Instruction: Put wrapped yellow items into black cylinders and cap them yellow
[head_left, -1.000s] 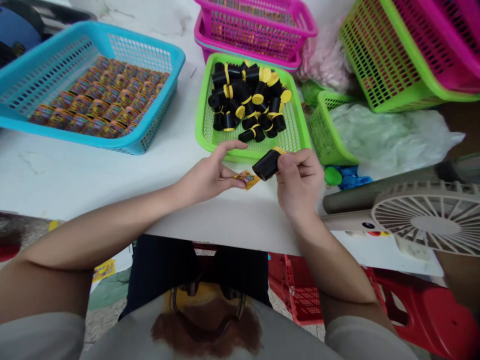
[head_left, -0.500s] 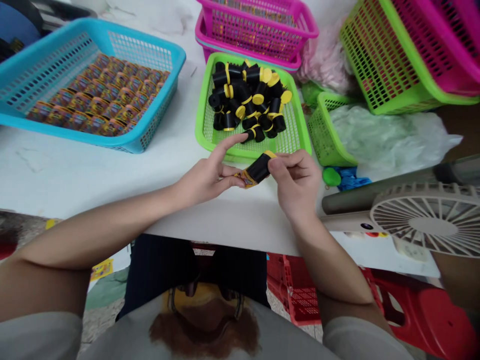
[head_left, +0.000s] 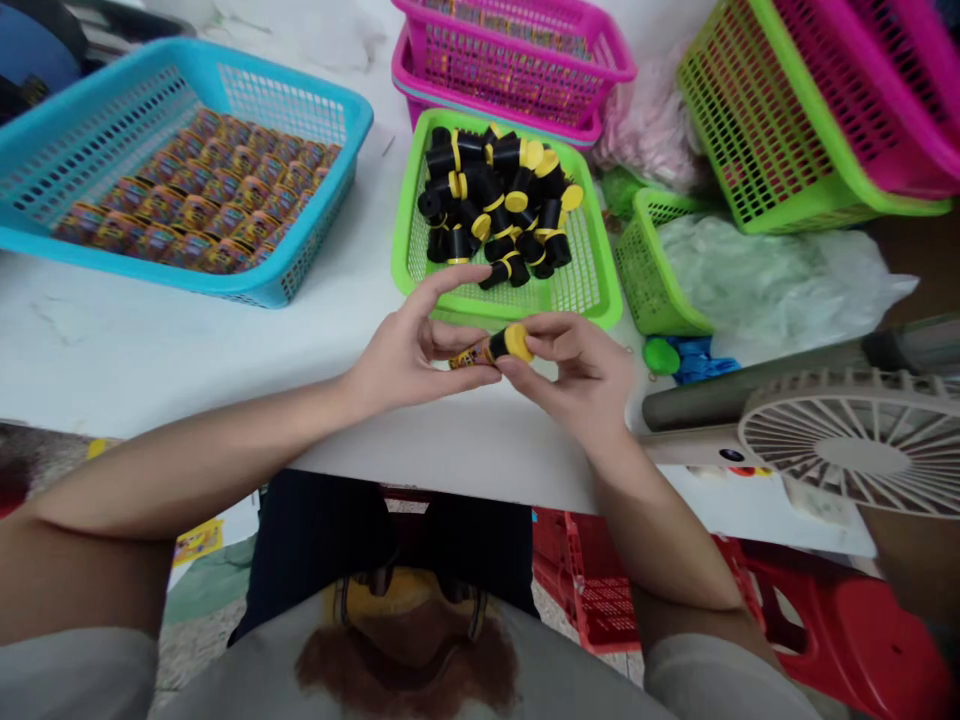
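Observation:
Both hands meet over the near edge of the white table [head_left: 187,345]. My right hand [head_left: 581,375] pinches a small black cylinder with a yellow cap [head_left: 504,345], cap end toward me. My left hand [head_left: 409,350] pinches an orange printed sticker [head_left: 463,358] against the cylinder's left end, forefinger stretched above it. Just behind the hands a shallow green basket [head_left: 592,285] holds several black and yellow cylinders [head_left: 499,205].
A blue basket [head_left: 315,110] of labelled cylinders stands at the left. Pink baskets [head_left: 517,75] sit at the back, tilted green and pink baskets [head_left: 757,150] at the right. A small green basket [head_left: 652,290], clear plastic bags [head_left: 780,275] and a beige fan [head_left: 855,440] crowd the right side.
My right hand has turned the cylinder so its yellow cap faces me and brought it onto the sticker. My left hand now presses the sticker against it.

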